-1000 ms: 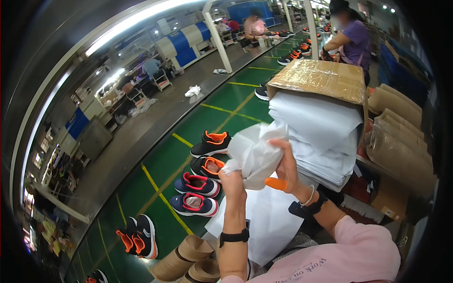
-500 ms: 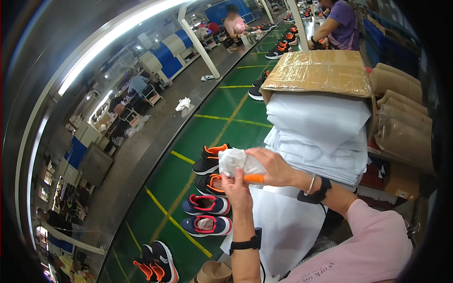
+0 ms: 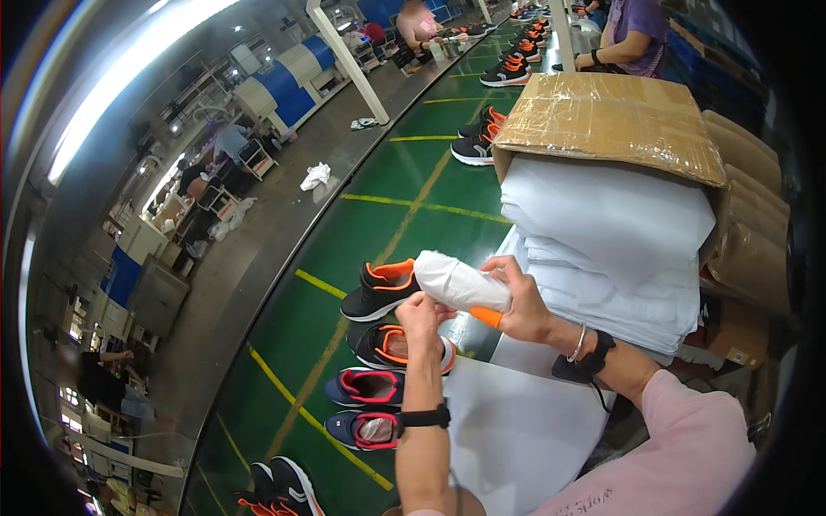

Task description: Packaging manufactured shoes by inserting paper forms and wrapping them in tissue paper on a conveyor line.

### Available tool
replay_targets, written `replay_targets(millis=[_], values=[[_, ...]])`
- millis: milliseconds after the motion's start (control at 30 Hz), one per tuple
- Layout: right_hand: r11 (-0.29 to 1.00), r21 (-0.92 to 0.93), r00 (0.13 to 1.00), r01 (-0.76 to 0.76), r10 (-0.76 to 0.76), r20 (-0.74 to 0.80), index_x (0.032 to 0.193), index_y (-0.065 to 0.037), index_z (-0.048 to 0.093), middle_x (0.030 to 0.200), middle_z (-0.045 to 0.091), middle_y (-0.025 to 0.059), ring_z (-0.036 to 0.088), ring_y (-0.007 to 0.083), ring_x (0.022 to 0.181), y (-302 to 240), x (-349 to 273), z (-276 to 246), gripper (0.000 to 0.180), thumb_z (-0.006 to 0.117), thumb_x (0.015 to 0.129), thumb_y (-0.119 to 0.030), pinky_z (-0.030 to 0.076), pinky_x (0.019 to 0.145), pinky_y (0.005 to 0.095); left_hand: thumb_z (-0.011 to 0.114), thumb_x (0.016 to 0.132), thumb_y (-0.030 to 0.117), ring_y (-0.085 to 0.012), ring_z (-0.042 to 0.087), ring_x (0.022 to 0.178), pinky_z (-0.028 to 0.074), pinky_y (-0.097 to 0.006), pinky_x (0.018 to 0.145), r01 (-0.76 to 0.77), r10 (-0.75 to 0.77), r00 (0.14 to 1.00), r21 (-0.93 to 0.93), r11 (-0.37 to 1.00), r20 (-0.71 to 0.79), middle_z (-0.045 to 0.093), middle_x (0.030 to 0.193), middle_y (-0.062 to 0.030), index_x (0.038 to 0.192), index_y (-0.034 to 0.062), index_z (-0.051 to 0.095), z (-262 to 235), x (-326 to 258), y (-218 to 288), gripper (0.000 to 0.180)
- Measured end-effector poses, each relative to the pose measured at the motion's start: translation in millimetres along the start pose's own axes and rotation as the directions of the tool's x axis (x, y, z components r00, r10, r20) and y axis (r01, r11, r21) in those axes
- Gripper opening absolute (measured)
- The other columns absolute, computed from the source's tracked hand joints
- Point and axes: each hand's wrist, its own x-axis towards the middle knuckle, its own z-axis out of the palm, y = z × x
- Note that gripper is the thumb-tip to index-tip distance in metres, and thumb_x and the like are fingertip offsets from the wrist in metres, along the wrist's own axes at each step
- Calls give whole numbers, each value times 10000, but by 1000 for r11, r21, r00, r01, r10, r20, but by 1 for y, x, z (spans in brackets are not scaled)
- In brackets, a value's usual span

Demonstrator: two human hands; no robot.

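Observation:
My right hand (image 3: 525, 303) is closed round a wad of white paper (image 3: 460, 279), rounded and elongated. An orange cover (image 3: 487, 316) shows at its thumb. Against the lower left edge of the wad, my left hand (image 3: 422, 316) has its fingers bent together; what they pinch is hidden. Just left of the wad stands a black shoe (image 3: 372, 301) with orange lining. Nearer me is a second black-and-orange shoe (image 3: 370, 342), partly behind my left hand, with something pale inside. Two navy shoes with pink-red lining follow, one bare inside (image 3: 344, 387) and one with crumpled paper (image 3: 348, 427).
The shoes stand on a green belt (image 3: 344, 232) with yellow lines. At right, a carton (image 3: 611, 116) holds stacked white paper sheets (image 3: 602, 206). One white sheet (image 3: 516, 421) lies before me. More black shoes (image 3: 288, 486) sit at lower left. Co-workers (image 3: 632, 39) are farther up the belt.
My right hand has turned the paper wad, which now shows longer and tilted. My left hand has shifted from the wad's front to its lower edge. The view has moved slightly.

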Motion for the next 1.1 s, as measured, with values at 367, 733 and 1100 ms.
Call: replay_targets(millis=[367,733,1100], values=[[964,-255,981,-79,120,150,1063,-43,389,757,640,215,660,352,725,17,13,-28,528,750,684,-111,504,662,371,504,806,113,-238,615,842,384,-405,766,-445,288,789,827,-342,543,643,845,-91,822,80,599,-53,56,-14,101],[889,-416,758,-192,403,512,1016,-6,426,838,608,224,621,325,825,13,76,10,575,785,612,-204,487,668,384,583,703,256,-376,641,849,525,-448,761,-205,284,938,979,-2,197,643,877,-257,863,-74,614,-51,20,35,368],[883,-457,504,-109,445,740,1150,24,330,881,627,285,631,429,827,36,90,106,539,622,783,-242,512,653,478,514,762,141,-431,620,806,512,-469,729,-380,256,909,905,191,328,616,827,-294,904,-63,610,-97,40,29,267]])
